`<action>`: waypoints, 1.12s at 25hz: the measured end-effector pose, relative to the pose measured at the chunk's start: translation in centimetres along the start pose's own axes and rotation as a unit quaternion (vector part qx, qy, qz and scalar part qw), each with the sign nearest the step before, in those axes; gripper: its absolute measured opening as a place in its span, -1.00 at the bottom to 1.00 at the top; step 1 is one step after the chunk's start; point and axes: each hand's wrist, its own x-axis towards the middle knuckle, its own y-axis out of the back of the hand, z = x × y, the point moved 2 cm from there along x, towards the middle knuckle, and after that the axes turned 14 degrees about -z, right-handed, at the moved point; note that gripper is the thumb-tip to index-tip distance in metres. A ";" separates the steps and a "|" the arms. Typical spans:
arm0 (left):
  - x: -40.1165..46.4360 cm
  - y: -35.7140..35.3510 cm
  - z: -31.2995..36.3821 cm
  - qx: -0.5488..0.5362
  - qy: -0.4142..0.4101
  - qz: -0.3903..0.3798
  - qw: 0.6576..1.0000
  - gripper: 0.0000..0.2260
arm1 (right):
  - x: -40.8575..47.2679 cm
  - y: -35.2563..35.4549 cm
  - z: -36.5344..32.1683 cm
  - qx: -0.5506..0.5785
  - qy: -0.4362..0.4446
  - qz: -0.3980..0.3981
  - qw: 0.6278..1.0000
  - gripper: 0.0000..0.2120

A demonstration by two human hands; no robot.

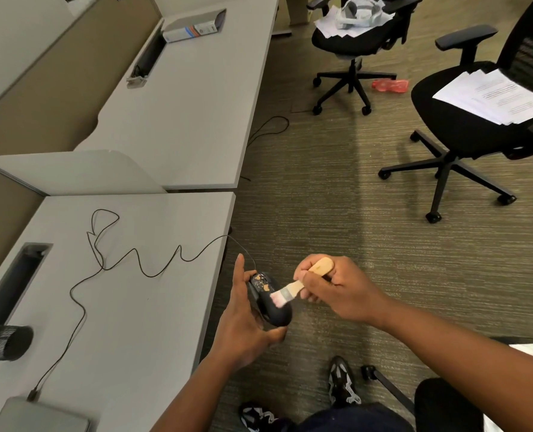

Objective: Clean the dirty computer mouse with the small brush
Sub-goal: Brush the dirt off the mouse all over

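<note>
No brand shows on the black computer mouse [271, 302]; the printed sheets [495, 98] on the office chair [464, 120] at two o'clock and the label on the grey box [193, 26] at eleven o'clock are too small to read. The mouse is held in the air just off the desk [140, 307] edge, at about six o'clock, over the carpet [321, 198]. Orange-tan crumbs speckle its front end. The left hand [243, 322] cradles it from below and the left, thumb curled under its rear, index finger pointing straight up past its nose. The right hand [330, 285] comes in from four o'clock, wrist bent, fingers pinched round the wooden handle of the small brush [293, 286]. The pale bristles touch the middle of the mouse's back. The mouse's cable [109, 263] loops across the desk toward a laptop [40, 416] at eight o'clock
</note>
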 end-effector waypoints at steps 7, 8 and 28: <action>-0.2 -0.3 0.5 -0.006 -0.023 0.017 1.000 0.38 | 0.4 0.4 1.6 0.026 -0.100 0.033 0.994 -0.84; -0.2 -0.3 0.5 -0.006 -0.024 0.016 1.000 0.38 | 0.3 0.8 1.6 0.025 -0.092 0.057 0.994 -0.83; 0.2 -0.1 -0.4 0.003 -0.030 0.000 1.000 0.40 | -0.1 2.1 0.8 -0.103 -0.019 0.034 0.994 -0.81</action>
